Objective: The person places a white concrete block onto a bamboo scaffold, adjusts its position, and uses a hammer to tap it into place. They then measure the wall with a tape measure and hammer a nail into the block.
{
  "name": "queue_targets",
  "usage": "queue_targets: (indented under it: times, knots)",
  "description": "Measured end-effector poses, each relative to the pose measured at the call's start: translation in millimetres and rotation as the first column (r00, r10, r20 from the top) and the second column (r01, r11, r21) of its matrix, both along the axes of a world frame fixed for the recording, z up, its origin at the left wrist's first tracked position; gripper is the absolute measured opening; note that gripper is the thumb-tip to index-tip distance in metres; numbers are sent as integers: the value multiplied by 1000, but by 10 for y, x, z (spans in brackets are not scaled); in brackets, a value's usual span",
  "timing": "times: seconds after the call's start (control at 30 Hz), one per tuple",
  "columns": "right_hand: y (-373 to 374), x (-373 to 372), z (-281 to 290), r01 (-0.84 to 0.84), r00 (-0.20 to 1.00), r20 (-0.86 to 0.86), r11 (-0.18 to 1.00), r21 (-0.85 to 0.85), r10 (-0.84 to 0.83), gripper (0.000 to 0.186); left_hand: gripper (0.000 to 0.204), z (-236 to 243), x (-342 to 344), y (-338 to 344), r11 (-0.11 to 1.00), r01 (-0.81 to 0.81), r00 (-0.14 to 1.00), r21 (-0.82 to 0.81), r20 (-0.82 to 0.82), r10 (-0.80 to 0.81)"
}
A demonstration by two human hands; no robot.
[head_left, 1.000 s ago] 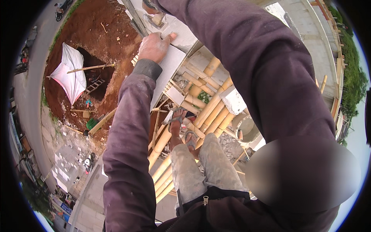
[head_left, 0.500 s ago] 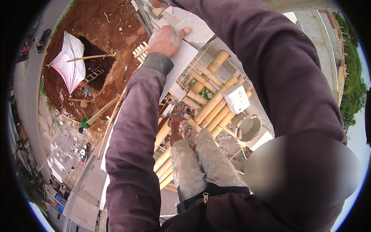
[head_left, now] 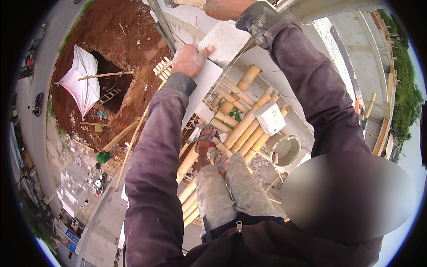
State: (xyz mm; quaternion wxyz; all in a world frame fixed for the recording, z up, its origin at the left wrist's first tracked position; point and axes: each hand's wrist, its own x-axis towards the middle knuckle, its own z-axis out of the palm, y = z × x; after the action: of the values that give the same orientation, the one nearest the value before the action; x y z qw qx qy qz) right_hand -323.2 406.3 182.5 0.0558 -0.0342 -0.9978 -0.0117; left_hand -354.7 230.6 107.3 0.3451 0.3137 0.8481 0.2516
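Brought right hand [head_left: 226, 9] farther into view than half a second ago, closed round a wooden-handled tool [head_left: 190, 2] just past the far side of the white block [head_left: 226, 42], atop the wall [head_left: 203, 85]. Still keeping left hand [head_left: 190, 61] at the block's left, with thumb touching it; cannot tell whether pinching, with fingers hidden.

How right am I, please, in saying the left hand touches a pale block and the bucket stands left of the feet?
The side is wrong: the head view shows the bucket standing right of the feet; the left hand does touch a pale block.
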Motion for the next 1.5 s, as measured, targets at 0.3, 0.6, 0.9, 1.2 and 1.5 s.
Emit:
queue_targets:
  times: [0.3, 0.6, 0.9, 1.2, 1.5]
  knots:
    - [-753, 1671, 463, 495, 828, 29, 705, -508, -561, 34, 61, -107, -1, 18, 1000, -2, 998, -9, -62, 2]
    - [-777, 1786, 556, 368, 747, -340, 781, -505, -572, 30, 51, -233, 13, 51, 996, -54, 998, 68, 25, 52]
    - [-127, 1498, 217, 727, 634, 197, 490, -480, -748, 24, 48, -257, -18, 58, 997, -56, 998, 62, 44, 53]
    - [-549, 1752, 406, 473, 779, -70, 657, -587, -623, 27, 50, -177, -11, 53, 997, -67, 997, 35, 28, 66]
    - [-963, 1968, 425, 569, 763, 121, 571, -593, -635, 34, 61, -207, -90, 136, 998, -1, 1000, -57, 18, 2]
